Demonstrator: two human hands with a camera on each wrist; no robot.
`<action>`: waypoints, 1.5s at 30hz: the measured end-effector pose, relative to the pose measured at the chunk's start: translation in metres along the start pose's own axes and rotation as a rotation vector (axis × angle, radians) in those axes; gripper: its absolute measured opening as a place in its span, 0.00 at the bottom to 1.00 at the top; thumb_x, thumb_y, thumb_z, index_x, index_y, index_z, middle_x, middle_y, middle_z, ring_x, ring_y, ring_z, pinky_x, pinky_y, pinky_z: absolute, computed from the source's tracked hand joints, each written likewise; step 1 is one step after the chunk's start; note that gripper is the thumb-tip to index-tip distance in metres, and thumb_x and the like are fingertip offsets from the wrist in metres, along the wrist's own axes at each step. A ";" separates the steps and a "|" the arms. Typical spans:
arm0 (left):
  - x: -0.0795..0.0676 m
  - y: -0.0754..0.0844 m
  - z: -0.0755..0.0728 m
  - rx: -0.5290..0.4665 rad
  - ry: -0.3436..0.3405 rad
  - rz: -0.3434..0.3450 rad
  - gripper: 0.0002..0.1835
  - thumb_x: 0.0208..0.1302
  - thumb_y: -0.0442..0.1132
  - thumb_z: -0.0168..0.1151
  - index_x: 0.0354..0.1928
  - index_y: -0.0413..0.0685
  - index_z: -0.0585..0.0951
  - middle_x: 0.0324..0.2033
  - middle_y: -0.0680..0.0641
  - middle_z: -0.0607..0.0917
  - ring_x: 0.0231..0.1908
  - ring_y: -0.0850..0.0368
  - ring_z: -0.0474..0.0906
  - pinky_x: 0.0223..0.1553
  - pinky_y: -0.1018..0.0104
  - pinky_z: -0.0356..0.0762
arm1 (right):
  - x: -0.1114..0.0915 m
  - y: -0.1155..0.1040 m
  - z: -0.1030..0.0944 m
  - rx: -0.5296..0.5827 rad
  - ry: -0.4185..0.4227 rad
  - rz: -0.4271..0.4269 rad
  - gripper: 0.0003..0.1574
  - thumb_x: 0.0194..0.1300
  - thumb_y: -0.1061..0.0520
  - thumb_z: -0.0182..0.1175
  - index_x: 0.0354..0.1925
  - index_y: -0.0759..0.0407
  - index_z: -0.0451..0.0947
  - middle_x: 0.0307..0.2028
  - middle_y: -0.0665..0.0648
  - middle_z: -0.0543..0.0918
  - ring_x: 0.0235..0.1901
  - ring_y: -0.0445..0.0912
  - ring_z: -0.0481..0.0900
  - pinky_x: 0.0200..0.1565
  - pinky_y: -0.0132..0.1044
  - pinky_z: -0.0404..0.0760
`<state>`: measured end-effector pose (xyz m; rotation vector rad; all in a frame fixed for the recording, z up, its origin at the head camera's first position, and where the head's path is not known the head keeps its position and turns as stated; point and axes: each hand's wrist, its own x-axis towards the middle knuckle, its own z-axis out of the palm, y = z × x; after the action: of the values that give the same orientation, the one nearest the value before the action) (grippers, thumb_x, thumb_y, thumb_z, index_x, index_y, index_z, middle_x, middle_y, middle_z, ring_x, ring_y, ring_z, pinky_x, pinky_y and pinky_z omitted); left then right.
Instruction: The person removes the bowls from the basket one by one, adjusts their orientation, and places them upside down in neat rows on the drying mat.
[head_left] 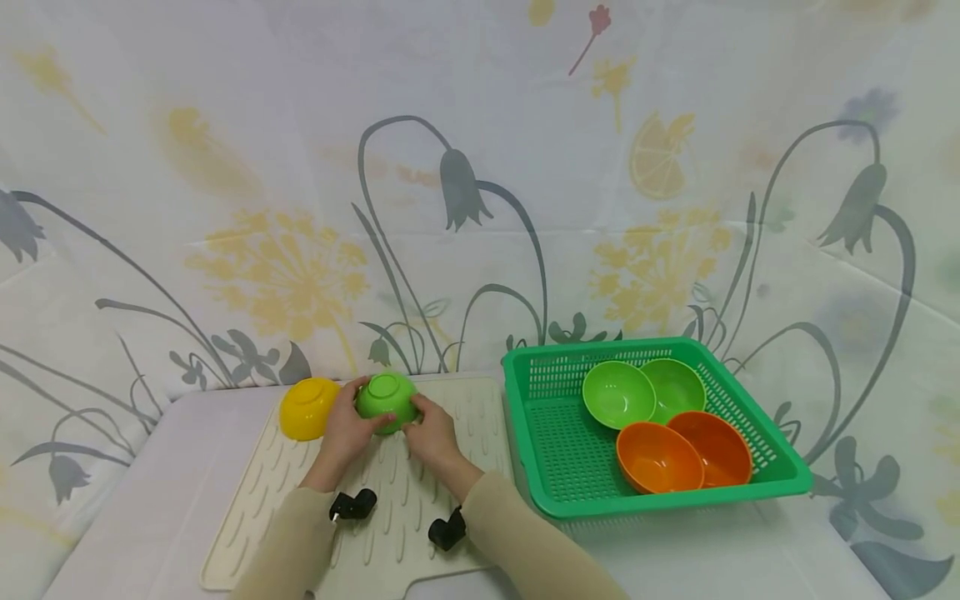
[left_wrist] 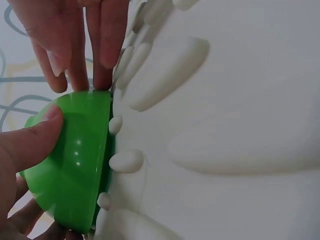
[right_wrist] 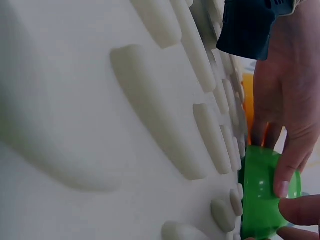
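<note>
Your left hand point(head_left: 347, 429) grips shiny green round bowl point(head_left: 386, 403), thumb and fingers around its left side; bowl upside down at far part of cream bumpy mat point(head_left: 390, 537); your right hand's point(head_left: 435, 435) fingers, fairly straight, touch bowl's right side; round yellow bowl point(head_left: 306, 410) just left; green plastic basket point(head_left: 660, 503) on right

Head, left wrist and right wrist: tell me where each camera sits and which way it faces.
Head: on the head, facing forward and down at mat, upturned green bowl and basket; left hand, right hand and sleeves show.
Left wrist: looks low across the mat to the bowl; parts of both hands show.
Right wrist: likewise; both hands partly show.
Shared: both wrist views hold bowl and mat, seen sideways.
</note>
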<state>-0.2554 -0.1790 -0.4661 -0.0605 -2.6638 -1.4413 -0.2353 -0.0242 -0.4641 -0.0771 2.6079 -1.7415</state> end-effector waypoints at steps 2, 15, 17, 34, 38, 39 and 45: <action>0.001 0.000 0.000 0.034 0.007 0.013 0.42 0.58 0.35 0.74 0.70 0.32 0.63 0.67 0.29 0.65 0.66 0.34 0.62 0.68 0.41 0.59 | 0.000 0.000 -0.001 -0.004 -0.007 -0.002 0.34 0.63 0.70 0.60 0.67 0.68 0.69 0.68 0.64 0.69 0.68 0.58 0.66 0.67 0.48 0.66; -0.001 -0.004 -0.003 0.041 0.036 0.046 0.42 0.57 0.35 0.75 0.70 0.33 0.64 0.64 0.29 0.68 0.64 0.33 0.64 0.67 0.39 0.60 | -0.007 -0.016 -0.012 0.111 -0.015 0.042 0.30 0.66 0.67 0.59 0.66 0.62 0.72 0.63 0.60 0.77 0.65 0.55 0.71 0.61 0.46 0.75; -0.001 -0.005 -0.003 0.037 0.044 0.048 0.42 0.57 0.34 0.75 0.70 0.33 0.65 0.64 0.28 0.68 0.64 0.33 0.64 0.66 0.39 0.60 | -0.011 -0.025 -0.014 0.150 -0.013 0.027 0.29 0.67 0.66 0.59 0.66 0.62 0.73 0.62 0.60 0.77 0.64 0.54 0.72 0.59 0.44 0.77; -0.003 -0.008 -0.005 0.047 0.043 0.021 0.42 0.59 0.36 0.74 0.72 0.35 0.63 0.65 0.30 0.68 0.64 0.35 0.64 0.67 0.40 0.60 | -0.043 -0.088 -0.075 0.334 -0.090 -0.102 0.24 0.72 0.63 0.56 0.65 0.61 0.74 0.62 0.60 0.78 0.64 0.53 0.72 0.64 0.52 0.72; -0.001 -0.010 -0.003 0.036 0.034 0.009 0.42 0.59 0.36 0.73 0.72 0.36 0.63 0.66 0.31 0.68 0.65 0.36 0.63 0.68 0.41 0.59 | -0.047 -0.087 -0.103 0.306 -0.101 -0.133 0.25 0.73 0.63 0.56 0.66 0.62 0.72 0.63 0.60 0.76 0.65 0.54 0.72 0.64 0.52 0.71; -0.001 -0.010 -0.002 0.031 0.033 0.009 0.42 0.59 0.36 0.73 0.72 0.37 0.63 0.66 0.32 0.68 0.65 0.36 0.63 0.68 0.41 0.59 | -0.047 -0.086 -0.112 0.297 -0.100 -0.135 0.25 0.73 0.63 0.56 0.66 0.62 0.72 0.64 0.61 0.76 0.65 0.54 0.71 0.64 0.52 0.71; -0.002 -0.010 0.007 0.015 0.030 0.009 0.42 0.58 0.36 0.74 0.72 0.38 0.64 0.66 0.32 0.68 0.65 0.36 0.63 0.67 0.40 0.61 | -0.050 -0.065 -0.173 0.229 -0.094 -0.100 0.27 0.73 0.64 0.56 0.68 0.61 0.70 0.66 0.61 0.74 0.67 0.55 0.68 0.66 0.52 0.68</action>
<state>-0.2546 -0.1787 -0.4783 -0.0496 -2.6467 -1.4075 -0.1877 0.1127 -0.3387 -0.2854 2.3604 -2.0026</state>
